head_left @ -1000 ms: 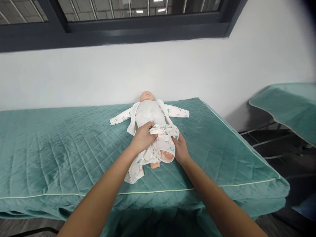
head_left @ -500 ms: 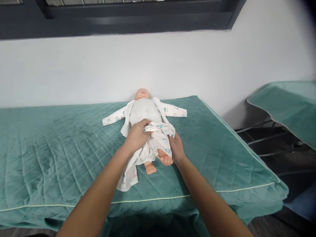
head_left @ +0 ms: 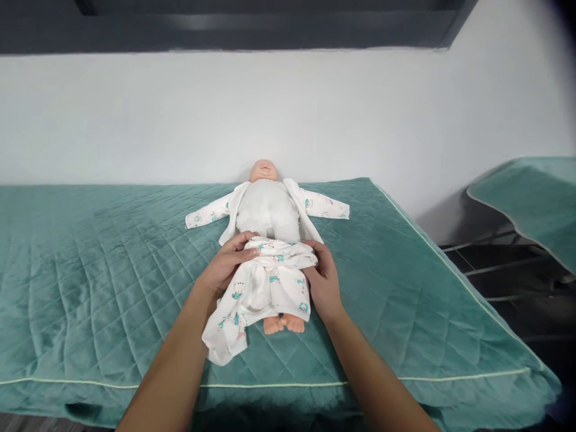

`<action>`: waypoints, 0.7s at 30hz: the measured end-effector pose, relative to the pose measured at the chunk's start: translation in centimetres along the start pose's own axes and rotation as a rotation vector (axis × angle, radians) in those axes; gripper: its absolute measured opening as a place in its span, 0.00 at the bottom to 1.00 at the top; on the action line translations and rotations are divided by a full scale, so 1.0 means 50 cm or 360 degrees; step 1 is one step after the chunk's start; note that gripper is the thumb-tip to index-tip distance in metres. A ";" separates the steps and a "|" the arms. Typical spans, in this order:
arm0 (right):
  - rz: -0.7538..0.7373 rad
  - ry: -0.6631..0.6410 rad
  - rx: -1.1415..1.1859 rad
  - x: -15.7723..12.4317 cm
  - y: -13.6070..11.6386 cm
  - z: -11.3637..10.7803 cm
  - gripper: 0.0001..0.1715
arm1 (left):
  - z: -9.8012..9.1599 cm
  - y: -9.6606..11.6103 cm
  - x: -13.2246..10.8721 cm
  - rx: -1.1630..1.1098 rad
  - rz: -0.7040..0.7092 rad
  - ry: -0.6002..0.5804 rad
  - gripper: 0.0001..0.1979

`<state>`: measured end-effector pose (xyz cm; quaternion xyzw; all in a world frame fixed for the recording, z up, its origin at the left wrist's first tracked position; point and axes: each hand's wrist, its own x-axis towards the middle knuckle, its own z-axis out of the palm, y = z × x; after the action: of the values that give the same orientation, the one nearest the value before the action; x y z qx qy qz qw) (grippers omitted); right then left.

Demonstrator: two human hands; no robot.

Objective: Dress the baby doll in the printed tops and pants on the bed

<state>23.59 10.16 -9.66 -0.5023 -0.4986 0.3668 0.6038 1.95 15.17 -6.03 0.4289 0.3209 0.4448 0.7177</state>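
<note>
A baby doll (head_left: 269, 207) lies on its back, head toward the wall and feet toward me. Its arms are in the sleeves of an open white printed jacket (head_left: 324, 204), spread to both sides. White printed baby pants (head_left: 279, 282) are bunched around its legs, with one pant leg hanging loose to the left. My left hand (head_left: 231, 261) grips the bunched waistband at the left, thumb on top. At the right end of the waistband, my right hand (head_left: 324, 277) is closed on the cloth. Both doll feet (head_left: 284, 324) show below the hem.
The doll rests on a bed with a green quilted cover (head_left: 112, 288), whose piped front edge runs near me. A white wall (head_left: 180, 120) stands behind it. To the right is another green-covered surface (head_left: 535, 198) beside dark metal bars.
The waistband has become wider and flatter across the doll's legs, and my left hand has moved left and lower. The doll's feet now sit side by side. The camera view has shifted slightly.
</note>
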 end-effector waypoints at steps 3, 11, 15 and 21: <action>-0.0374 -0.0293 -0.0368 0.008 -0.040 0.002 0.21 | -0.008 -0.017 0.004 -0.0152 0.0048 0.0097 0.19; -0.0047 -0.1433 -0.0864 0.139 -0.161 0.090 0.23 | -0.017 -0.029 0.001 -0.0210 0.0035 0.0035 0.18; 0.0403 -0.1661 -0.0212 0.185 -0.114 0.095 0.21 | -0.027 -0.035 0.001 -0.0231 -0.0018 0.0013 0.21; 0.0772 -0.1265 0.0508 0.183 -0.068 0.074 0.23 | -0.040 -0.027 0.005 0.0054 -0.0290 -0.0418 0.22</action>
<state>21.94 18.90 -4.22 -0.3263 -0.4966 0.7319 0.3336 0.87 15.71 -8.12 0.4646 0.2695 0.3125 0.7835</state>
